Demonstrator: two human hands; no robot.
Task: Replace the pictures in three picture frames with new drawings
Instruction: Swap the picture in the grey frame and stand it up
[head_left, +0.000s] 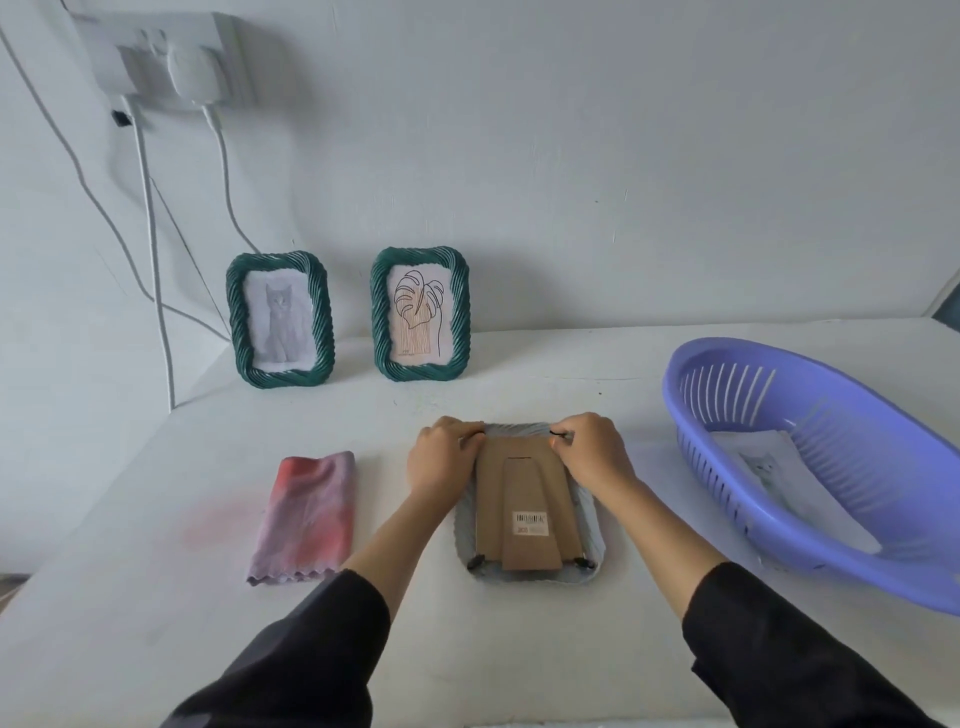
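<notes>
Pale ridged picture frame (592, 525) lies face-down, exposing brown cardboard backing (524, 493). Left hand (441, 457) and right hand (592, 452) pinch black top clips, fingers narrow, likely freeing the backing.

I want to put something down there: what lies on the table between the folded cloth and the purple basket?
The face-down frame lies there, both hands at its far edge, in the head view.

We have single head view only, no second view to share. Camera sits above our forearms, faces forward and down onto white surface (156, 597). Near: sleeves fill bottom edge. Far: wall (571, 156) closes top half. Wide-angle lens bends surface edges.
</notes>
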